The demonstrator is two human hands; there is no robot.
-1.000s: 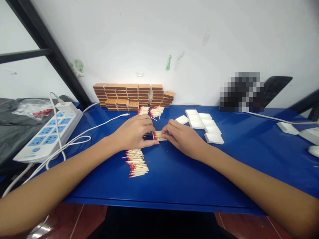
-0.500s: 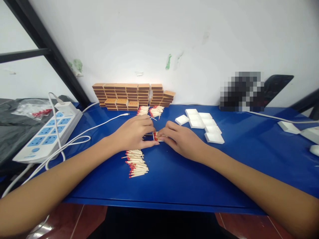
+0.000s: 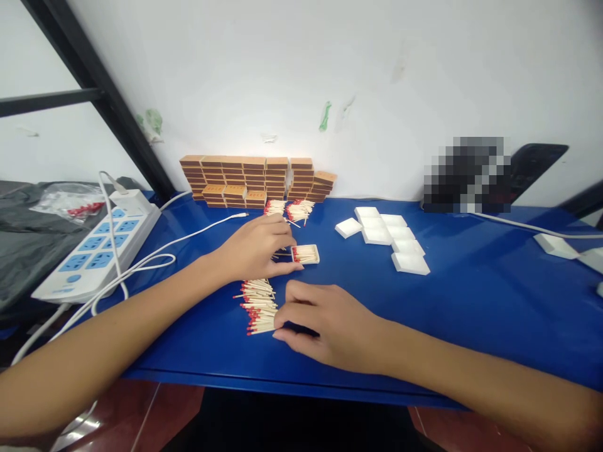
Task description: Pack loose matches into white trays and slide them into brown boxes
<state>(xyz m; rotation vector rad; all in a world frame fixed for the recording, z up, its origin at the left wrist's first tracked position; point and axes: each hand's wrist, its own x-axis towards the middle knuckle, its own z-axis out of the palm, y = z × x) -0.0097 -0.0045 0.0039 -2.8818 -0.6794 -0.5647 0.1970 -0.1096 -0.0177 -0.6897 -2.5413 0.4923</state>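
A small white matchbox tray with red-headed matches in it lies on the blue table. My left hand grips its left end, with thumb and fingertips at opposite sides. Dark and pale bits show under that palm, too hidden to name. Nearer to me is a loose pile of matches, heads to the left. My right hand is at the right ends of the lowest matches there. Its thumb and index tips are slightly apart, and no match is seen lifted between them.
Stacked brown matchboxes stand against the wall, with two more match bunches before them. White empty trays lie to the right. A power strip and white cables are at left. A dark phone-like object leans at the back right.
My right hand has left the tray and come down and left to the near match pile. My left hand stays at the tray. The whole view has shifted slightly.
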